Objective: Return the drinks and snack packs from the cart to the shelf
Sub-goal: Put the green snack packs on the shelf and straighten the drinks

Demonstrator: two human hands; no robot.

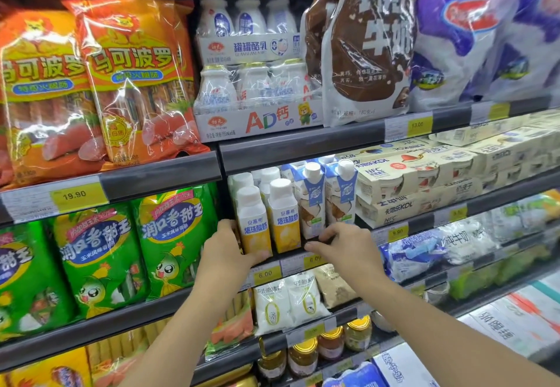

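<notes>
A white-capped yellow yogurt bottle [254, 223] stands at the front of the middle shelf [351, 236], next to a second one [285, 220]. My left hand [224, 247] grips the first bottle, fingers on its left side and thumb under its front base. To the right stand two blue-and-white coconut cartons [313, 201]. My right hand [342, 242] pinches the base of the nearer carton with thumb and fingertips. The cart is out of view.
Orange sausage packs [136, 83] and green corn sausage packs [100, 256] fill the left shelves. Milk bottle multipacks [257, 83] and a brown milk bag [366, 47] sit above. Cream yogurt boxes [409, 180] lie to the right, with pouches [291, 298] and jars [303, 356] below.
</notes>
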